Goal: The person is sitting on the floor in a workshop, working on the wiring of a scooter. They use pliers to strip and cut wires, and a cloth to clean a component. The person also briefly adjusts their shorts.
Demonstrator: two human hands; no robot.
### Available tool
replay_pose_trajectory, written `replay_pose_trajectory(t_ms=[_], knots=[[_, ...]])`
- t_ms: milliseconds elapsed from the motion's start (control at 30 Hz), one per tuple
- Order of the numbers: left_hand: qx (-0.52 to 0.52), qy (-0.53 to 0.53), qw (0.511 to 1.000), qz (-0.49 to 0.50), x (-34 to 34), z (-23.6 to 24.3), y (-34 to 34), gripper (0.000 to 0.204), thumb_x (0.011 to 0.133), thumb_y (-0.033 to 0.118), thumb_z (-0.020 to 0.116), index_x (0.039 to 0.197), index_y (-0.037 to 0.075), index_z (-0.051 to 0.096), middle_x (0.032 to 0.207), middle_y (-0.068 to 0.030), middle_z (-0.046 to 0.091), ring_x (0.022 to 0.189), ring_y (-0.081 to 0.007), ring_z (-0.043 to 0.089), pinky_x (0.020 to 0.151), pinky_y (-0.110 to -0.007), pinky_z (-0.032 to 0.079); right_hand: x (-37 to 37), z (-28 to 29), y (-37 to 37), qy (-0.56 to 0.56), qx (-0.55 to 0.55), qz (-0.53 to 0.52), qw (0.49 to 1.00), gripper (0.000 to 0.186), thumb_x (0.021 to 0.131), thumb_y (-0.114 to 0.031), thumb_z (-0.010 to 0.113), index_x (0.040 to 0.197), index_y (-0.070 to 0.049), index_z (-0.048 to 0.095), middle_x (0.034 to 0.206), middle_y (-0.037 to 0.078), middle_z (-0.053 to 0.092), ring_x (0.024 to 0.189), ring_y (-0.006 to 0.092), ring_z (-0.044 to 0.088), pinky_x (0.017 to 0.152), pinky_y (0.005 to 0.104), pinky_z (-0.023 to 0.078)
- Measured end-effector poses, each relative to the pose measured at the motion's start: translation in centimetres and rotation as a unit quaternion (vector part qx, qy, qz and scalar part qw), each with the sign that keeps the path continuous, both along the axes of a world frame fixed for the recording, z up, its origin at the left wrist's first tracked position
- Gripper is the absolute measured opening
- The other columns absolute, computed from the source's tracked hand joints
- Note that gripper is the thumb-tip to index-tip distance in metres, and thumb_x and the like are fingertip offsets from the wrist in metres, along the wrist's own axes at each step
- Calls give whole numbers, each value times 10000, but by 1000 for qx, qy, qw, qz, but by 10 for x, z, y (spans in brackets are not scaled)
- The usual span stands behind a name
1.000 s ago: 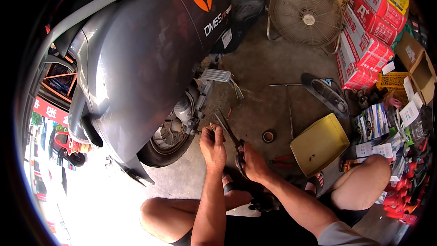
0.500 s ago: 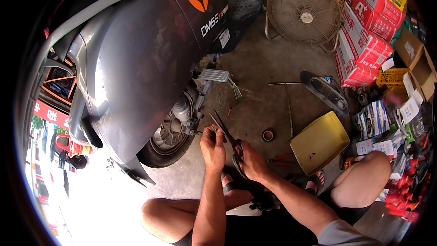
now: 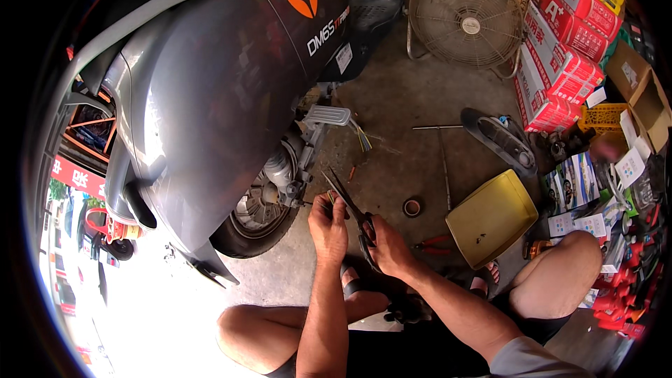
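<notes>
Dark scissors (image 3: 350,203) sit in my right hand (image 3: 392,246), fingers closed around the handles. Their blades point up and left, just beside my left hand (image 3: 327,227). That hand is closed in a pinch on a thin yellowish piece (image 3: 331,197), too small to name. Behind both hands stands a grey scooter (image 3: 217,91) with its wheel (image 3: 255,220) low on the near side. Several loose coloured wires (image 3: 362,140) hang by its metal footrest (image 3: 329,115).
On the floor to the right lie a tape roll (image 3: 412,206), red-handled pliers (image 3: 435,245), a yellow tray (image 3: 492,220), a T-shaped bar (image 3: 444,164) and a grey plastic part (image 3: 500,141). Farther back are a floor fan (image 3: 467,21) and stacked red-and-white boxes (image 3: 560,63).
Both hands keep their grips and places almost unchanged. The whole view has shifted very slightly.
</notes>
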State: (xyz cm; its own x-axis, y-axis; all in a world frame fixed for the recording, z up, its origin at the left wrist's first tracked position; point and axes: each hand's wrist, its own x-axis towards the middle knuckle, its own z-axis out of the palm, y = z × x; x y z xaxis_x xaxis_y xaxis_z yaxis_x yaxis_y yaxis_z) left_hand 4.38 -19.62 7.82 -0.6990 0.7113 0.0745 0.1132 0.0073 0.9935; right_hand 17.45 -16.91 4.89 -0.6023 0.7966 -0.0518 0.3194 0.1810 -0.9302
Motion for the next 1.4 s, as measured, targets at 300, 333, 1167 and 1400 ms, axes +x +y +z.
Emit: replay_pose_trajectory(t_ms=[300, 333, 1167, 1400], knots=[[-32, 42, 998, 23, -3, -7, 0, 84, 937, 86, 589, 922, 8, 559, 721, 13, 543, 614, -52, 458, 561, -203, 377, 1, -5, 2, 6, 1, 12, 1000, 264, 860, -151, 635, 989, -11, 454, 864, 219, 571, 772, 390, 587, 659, 452, 453], [-29, 44, 998, 24, -3, -8, 0, 88, 936, 89, 591, 921, 8, 561, 714, 16, 539, 611, -51, 455, 557, -203, 374, 1, -6, 3, 9, 3, 13, 1000, 271, 857, -153, 638, 993, -10, 452, 869, 221, 570, 777, 393, 587, 663, 454, 453], [-16, 39, 999, 32, 3, 1, 1, 53, 921, 36, 579, 918, -11, 553, 753, -34, 606, 657, -85, 544, 629, -224, 449, 1, -6, 5, 11, 49, -15, 999, 177, 946, -154, 549, 988, 3, 477, 776, 218, 564, 683, 378, 563, 615, 444, 423], [-37, 131, 989, 49, 5, -13, 4, 37, 901, 13, 591, 918, -3, 562, 746, -23, 594, 662, -84, 533, 625, -236, 447, 12, 16, 2, -62, -42, 28, 997, 267, 847, -151, 625, 997, 17, 482, 878, 226, 597, 818, 396, 605, 690, 445, 467]])
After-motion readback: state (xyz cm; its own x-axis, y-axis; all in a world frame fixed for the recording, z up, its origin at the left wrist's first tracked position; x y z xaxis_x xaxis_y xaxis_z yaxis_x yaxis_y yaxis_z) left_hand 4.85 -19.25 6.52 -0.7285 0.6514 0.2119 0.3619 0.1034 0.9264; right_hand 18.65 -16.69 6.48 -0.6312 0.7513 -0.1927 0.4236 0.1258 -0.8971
